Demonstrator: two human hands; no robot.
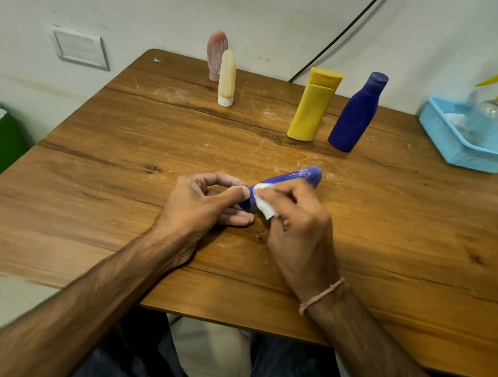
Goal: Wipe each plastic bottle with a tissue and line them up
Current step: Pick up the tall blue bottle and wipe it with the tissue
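Fingers [283, 191] pinching tissue [266, 206], white-scuffed blue bottle [298, 178]

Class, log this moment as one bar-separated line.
step: wiping | left hand: pinches small blue bottle | right hand: holds tissue against it | table: yellow bottle, tall blue bottle upright

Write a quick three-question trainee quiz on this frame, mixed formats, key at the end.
1. True or false: the yellow bottle stands beside the dark blue bottle.
2. Which hand holds the tissue against the lying blue bottle? A) left B) right C) neither
3. Fill in: the spray bottle sits in a light blue ____.

Key: 1 true; 2 B, the right hand; 3 basket.
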